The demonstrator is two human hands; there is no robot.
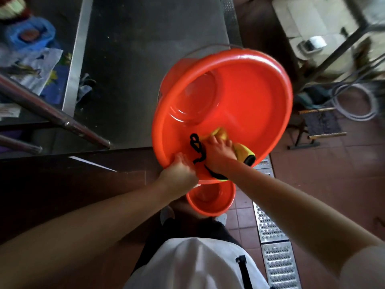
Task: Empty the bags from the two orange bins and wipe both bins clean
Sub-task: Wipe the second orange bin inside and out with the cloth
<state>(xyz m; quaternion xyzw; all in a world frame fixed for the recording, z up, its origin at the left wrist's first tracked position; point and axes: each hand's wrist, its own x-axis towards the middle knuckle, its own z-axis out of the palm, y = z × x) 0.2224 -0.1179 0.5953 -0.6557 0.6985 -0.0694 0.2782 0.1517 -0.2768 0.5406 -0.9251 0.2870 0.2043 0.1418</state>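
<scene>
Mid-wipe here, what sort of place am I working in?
Probably a commercial kitchen or its wash area: a stainless steel counter, red floor tiles and a perforated metal drain grate running along the floor, plus a coiled hose.

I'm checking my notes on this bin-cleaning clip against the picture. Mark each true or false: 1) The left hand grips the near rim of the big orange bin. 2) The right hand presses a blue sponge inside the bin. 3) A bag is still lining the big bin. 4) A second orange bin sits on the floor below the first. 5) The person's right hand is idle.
1) True: the left hand holds the near rim of the big orange bin.
2) False: the right hand presses a yellow cloth with black trim.
3) False: no bag shows; the inside is bare orange plastic.
4) True: a second orange bin stands on the tiled floor.
5) False: it is on the cloth inside the bin.
</scene>
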